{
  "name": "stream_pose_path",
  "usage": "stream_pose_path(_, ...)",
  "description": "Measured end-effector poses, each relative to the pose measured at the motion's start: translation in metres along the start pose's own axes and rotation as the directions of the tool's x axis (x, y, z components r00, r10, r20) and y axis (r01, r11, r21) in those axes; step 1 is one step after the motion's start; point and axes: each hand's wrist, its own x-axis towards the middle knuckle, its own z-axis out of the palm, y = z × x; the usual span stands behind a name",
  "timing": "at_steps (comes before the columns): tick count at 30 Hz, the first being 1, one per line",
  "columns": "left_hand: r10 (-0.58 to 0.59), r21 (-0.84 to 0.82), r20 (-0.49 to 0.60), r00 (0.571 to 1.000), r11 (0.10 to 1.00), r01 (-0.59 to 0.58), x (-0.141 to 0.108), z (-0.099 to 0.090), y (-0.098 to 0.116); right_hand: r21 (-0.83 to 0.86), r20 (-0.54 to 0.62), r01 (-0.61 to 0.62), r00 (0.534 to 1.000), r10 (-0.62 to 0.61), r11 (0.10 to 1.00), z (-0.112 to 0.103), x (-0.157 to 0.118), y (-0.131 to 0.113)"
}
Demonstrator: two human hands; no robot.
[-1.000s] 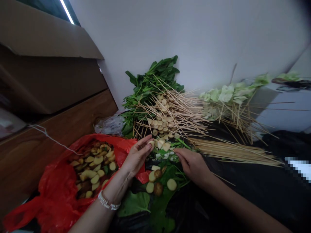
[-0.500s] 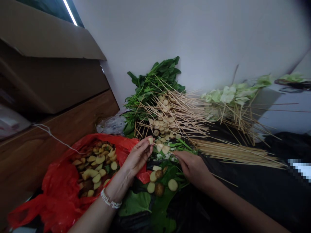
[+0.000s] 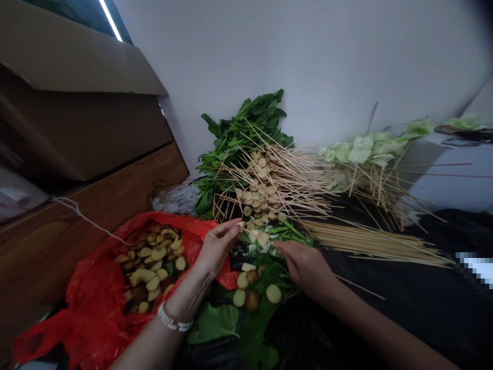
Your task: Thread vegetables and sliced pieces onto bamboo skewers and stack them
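My left hand (image 3: 219, 246) pinches a small potato slice (image 3: 241, 225) between thumb and fingers, at the tip of a skewer. Closed around that thin wooden skewer is my right hand (image 3: 306, 264); two pale potato slices (image 3: 259, 237) sit on it between my hands. Part of the skewer sticks out behind my right wrist. Below my hands, several cut potato pieces (image 3: 273, 294) rest on large green leaves (image 3: 215, 322). On my left lies an open red plastic bag (image 3: 90, 288) with many potato pieces (image 3: 157, 254) inside.
Beyond my hands lie piled potato skewers (image 3: 265, 195) beside leafy greens (image 3: 246, 123). To the right are a bundle of bare skewers (image 3: 377, 241) and skewered cabbage leaves (image 3: 362, 149). A cardboard box (image 3: 77, 118) stands at the left; a white wall (image 3: 308, 61) closes the back.
My left fingers have shifted their grip and now cover more of the potato slice at the skewer's tip. My right hand has hardly moved.
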Motion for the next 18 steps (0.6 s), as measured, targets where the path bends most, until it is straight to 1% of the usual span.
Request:
stream_pose_path(3, 0.015, 0.060, -0.012, 1.000, 0.998, -0.014, -0.0002, -0.0003, -0.0019, -0.005, 0.000, -0.003, 1.000, 0.003, 1.000, 0.0021, -0.0009, -0.0006)
stream_pose_path(6, -0.003, 0.029, 0.000, 1.000, 1.000, 0.003, -0.0009, 0.0005, -0.0028, 0.012, -0.012, 0.004, 1.000, -0.003, 1.000, 0.0024, -0.0002, -0.0013)
stream_pose_path(8, -0.036, -0.031, 0.024, 0.999, 0.999, 0.037, -0.0016, 0.0019, -0.0029, 0.028, -0.024, 0.006, 1.000, -0.005, 1.000, 0.0019, 0.0008, -0.0018)
stream_pose_path(10, -0.091, -0.082, 0.054, 0.994, 0.992, 0.095, -0.0024, 0.0034, -0.0029, 0.039, -0.029, 0.008, 1.000, -0.007, 0.999, 0.0016, 0.0015, -0.0023)
stream_pose_path(13, -0.143, -0.089, 0.076, 0.987, 0.985, 0.149, -0.0031, 0.0048, -0.0035, 0.061, -0.002, 0.000, 1.000, 0.000, 0.998, 0.0019, 0.0017, -0.0031)
stream_pose_path(18, -0.083, -0.037, 0.077, 0.994, 0.996, 0.086, -0.0036, 0.0040, -0.0055, 0.061, 0.032, -0.027, 0.999, 0.025, 0.998, 0.0041, -0.0002, -0.0046)
